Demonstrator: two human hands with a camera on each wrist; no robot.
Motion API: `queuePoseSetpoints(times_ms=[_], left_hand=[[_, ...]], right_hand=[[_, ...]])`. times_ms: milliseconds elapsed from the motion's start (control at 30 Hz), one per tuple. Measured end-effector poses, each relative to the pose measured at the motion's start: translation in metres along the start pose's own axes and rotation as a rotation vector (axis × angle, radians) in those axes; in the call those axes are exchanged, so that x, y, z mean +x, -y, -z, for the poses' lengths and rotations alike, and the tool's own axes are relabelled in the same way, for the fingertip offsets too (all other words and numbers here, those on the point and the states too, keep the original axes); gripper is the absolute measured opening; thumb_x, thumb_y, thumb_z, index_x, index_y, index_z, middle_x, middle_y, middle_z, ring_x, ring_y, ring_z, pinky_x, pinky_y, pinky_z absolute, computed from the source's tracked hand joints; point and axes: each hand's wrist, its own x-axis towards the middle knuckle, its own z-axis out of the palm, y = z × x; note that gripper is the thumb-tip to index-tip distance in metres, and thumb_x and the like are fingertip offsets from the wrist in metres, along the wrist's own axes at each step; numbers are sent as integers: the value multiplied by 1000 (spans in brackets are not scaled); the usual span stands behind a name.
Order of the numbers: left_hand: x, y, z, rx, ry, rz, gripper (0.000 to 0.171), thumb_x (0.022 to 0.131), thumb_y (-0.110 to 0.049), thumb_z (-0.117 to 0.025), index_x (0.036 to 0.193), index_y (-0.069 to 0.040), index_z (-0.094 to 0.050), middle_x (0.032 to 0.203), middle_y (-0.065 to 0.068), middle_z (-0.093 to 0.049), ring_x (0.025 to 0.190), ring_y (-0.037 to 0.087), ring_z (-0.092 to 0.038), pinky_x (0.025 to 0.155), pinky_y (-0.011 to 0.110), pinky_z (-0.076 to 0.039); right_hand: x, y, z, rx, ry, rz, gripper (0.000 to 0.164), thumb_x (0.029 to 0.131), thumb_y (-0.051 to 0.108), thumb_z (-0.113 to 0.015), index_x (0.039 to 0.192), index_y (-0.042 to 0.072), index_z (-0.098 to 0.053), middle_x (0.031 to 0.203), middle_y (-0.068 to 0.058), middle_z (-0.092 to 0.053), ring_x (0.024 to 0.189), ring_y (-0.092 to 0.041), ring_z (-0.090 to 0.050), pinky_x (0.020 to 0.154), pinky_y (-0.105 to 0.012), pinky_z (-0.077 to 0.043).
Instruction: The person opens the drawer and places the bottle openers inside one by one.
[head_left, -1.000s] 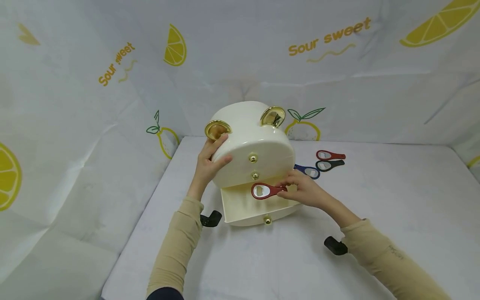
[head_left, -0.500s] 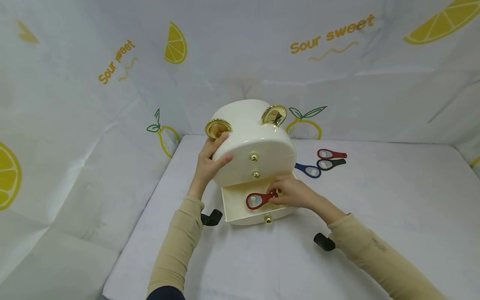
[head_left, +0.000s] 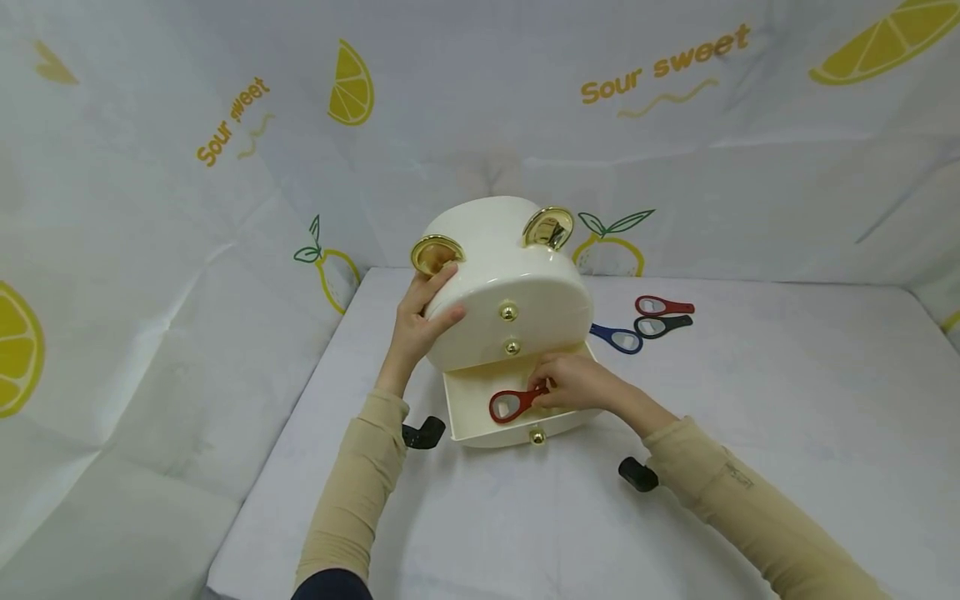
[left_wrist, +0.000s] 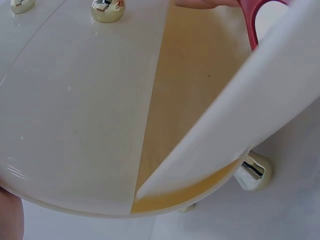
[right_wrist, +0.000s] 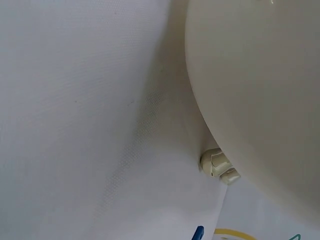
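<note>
A white rounded storage box (head_left: 480, 300) with gold ears and gold knobs stands on the table, its bottom drawer (head_left: 468, 425) pulled out. My left hand (head_left: 412, 329) grips the box's left side, thumb on the front face and fingers below the gold ear. Over the open drawer, my right hand (head_left: 573, 383) pinches a red bottle opener (head_left: 504, 406) by its handle, the wide end pointing left. The left wrist view catches part of the same red bottle opener (left_wrist: 250, 20) above the drawer floor. In the right wrist view only the box's side and a foot (right_wrist: 215, 162) show beside the table.
Right of the box lie a blue bottle opener (head_left: 622, 340), a black one (head_left: 660, 326) and another red one (head_left: 663, 306). Black wrist-camera mounts (head_left: 424, 433) stick out by both forearms. A white lemon-printed cloth (head_left: 480, 100) hangs behind the table.
My right hand has moved left and slightly down into the drawer area with the red bottle opener, now lower over the drawer. My left hand keeps its hold on the box.
</note>
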Motion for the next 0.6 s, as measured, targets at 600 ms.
queuePoseSetpoints(times_ms=[600], left_hand=[[0, 4, 0, -15, -6, -6, 78, 72, -54, -69, 131, -7, -52, 136, 13, -44, 112, 12, -43, 92, 29, -37]], right_hand=[[9, -10, -14, -136, -46, 68, 8, 70, 14, -71, 77, 11, -68, 75, 3, -55, 70, -7, -44, 62, -20, -38]])
